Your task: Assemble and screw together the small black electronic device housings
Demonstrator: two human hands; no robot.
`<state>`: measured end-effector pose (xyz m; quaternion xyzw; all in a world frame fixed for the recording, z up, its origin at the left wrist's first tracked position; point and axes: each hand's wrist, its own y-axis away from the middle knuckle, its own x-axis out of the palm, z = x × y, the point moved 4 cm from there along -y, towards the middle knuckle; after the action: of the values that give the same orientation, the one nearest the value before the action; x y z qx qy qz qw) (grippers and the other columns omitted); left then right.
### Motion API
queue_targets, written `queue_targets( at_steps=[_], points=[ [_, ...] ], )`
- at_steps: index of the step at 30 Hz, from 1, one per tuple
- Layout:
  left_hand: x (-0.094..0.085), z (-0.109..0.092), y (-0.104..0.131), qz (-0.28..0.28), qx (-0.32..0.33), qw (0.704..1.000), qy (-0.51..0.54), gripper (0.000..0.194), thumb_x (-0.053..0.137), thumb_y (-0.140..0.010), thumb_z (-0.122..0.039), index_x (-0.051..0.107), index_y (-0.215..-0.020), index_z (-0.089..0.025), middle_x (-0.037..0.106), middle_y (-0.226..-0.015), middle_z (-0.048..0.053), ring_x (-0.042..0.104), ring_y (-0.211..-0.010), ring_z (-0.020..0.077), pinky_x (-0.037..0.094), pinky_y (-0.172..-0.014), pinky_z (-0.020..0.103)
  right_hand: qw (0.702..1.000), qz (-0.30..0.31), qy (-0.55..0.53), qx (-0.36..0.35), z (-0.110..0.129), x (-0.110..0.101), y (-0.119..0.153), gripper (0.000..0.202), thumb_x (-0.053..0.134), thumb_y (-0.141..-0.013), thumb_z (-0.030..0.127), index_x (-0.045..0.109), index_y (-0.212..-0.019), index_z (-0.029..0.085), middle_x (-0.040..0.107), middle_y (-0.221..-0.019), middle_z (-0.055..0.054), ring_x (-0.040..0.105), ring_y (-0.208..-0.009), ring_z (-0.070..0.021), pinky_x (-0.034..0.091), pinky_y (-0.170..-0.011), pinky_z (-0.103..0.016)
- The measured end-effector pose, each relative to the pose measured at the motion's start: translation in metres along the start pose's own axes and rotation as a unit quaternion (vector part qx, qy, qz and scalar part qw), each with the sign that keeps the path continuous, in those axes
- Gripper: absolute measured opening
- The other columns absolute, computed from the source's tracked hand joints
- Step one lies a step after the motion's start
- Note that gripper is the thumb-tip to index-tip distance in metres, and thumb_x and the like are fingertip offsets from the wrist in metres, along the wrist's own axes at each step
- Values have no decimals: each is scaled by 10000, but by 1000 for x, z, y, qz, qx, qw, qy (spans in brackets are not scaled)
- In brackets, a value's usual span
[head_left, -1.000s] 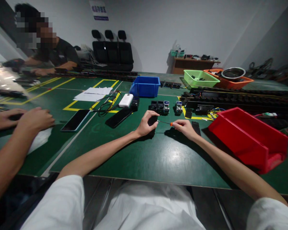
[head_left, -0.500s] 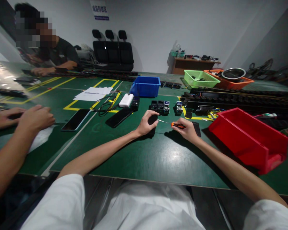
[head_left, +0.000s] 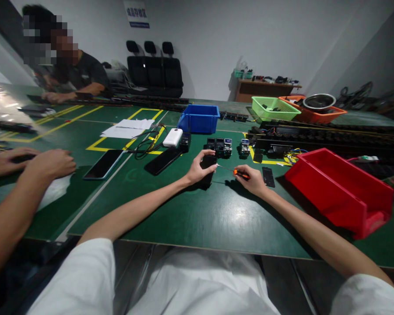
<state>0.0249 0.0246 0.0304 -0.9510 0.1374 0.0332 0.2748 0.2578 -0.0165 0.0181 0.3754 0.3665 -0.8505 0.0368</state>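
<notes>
Black blocky part [head_left: 208, 162] gripped by left fingers [head_left: 211, 169]; right fingers [head_left: 248, 169] grasping orange-and-black screwdriver [head_left: 238, 172], slim, straight, metal-shafted.

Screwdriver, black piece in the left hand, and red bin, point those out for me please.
Screwdriver [head_left: 240, 174]: head view, on its orange handle.
Black piece [head_left: 208, 162]: head view, on its exposed upper part.
Red bin [head_left: 326, 191]: head view, on its long near wall.

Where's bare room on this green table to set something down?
Bare: green table between both forearms, nearer you than the screwdriver; also between the pale-edged phone and left forearm. Crowded: around the small black blocks and behind the red bin.
</notes>
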Motion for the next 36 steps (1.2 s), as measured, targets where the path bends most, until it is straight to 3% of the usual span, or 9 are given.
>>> queue_targets(
  at_steps=[4, 7, 15, 20, 27, 36],
  points=[
    [3, 10, -2, 13, -100, 989, 105, 552, 772, -714, -390, 539, -1176, -196, 607, -1156, 81, 670, -792, 150, 596, -673, 296, 995, 53, 85, 7, 3, 5, 0, 231, 548, -911, 295, 542, -1127, 213, 730, -933, -73, 709, -794, -218, 509, -672, -291],
    [3, 14, -1, 3, -139, 982, 130, 572, 790, -696, -390, 542, -1174, -200, 637, -1083, 66, 671, -694, 125, 579, -636, 269, 988, 73, 138, 8, 6, 6, -2, 233, 527, -916, 281, 541, -1135, 205, 736, -904, -72, 709, -763, -230, 479, -632, -282],
    [5, 17, -1, 17, -170, 974, 146, 635, 787, -701, -397, 511, -1239, -202, 680, -940, 50, 684, -714, 153, 557, -651, 283, 988, 9, 147, -44, 3, 0, 0, 221, 551, -899, 225, 622, -1109, 216, 727, -998, -82, 690, -877, -231, 504, -730, -310],
    [5, 15, 0, 19, -170, 976, 134, 621, 789, -694, -407, 522, -1209, -185, 684, -903, 46, 680, -719, 156, 547, -651, 279, 990, -15, 129, -51, 8, -4, 0, 255, 564, -892, 220, 648, -1133, 231, 715, -927, -71, 663, -847, -223, 505, -733, -325],
    [5, 10, 1, 9, -147, 982, 117, 601, 792, -691, -392, 513, -1184, -190, 667, -1050, 67, 665, -733, 138, 541, -667, 274, 990, 15, 121, -65, 12, -3, -4, 250, 534, -937, 290, 656, -1135, 199, 702, -874, -89, 604, -789, -226, 492, -698, -343],
    [2, 13, -1, -10, -127, 989, 72, 580, 791, -691, -399, 548, -1167, -172, 668, -1058, 72, 640, -884, 169, 515, -769, 288, 994, -32, 89, -64, 7, -6, -1, 219, 580, -920, 269, 681, -1110, 229, 696, -911, -75, 650, -829, -212, 512, -716, -324]
  ],
)
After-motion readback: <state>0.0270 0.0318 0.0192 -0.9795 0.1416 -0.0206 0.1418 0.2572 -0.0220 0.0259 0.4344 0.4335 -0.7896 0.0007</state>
